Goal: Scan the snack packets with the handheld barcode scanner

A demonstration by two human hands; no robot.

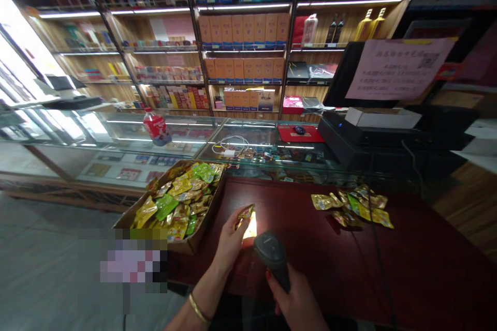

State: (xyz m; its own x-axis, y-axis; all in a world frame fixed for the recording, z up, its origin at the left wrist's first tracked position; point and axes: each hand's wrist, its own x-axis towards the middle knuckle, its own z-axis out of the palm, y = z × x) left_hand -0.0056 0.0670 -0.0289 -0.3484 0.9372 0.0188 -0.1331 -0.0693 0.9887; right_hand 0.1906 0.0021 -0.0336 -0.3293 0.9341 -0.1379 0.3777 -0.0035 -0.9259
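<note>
My left hand (232, 238) grips a small gold snack packet (246, 212) just above the dark red counter (303, 269). In my right hand (297, 295) is a black barcode scanner (271, 251), its head pointed at the packet. Bright light from the scanner falls on the packet and the surface under it. To the left of my left hand stands an open cardboard box (196, 238) full of gold, yellow and green packets (182, 196). Farther right on the counter lies a loose pile of similar packets (361, 204).
A scanner cable (375, 238) hangs across the right of the counter. Behind are a glass display case (186, 137), a red bottle (156, 126), a mouse (298, 130) on a red mat and a monitor with a paper sheet (399, 70). Shelves of boxes line the wall.
</note>
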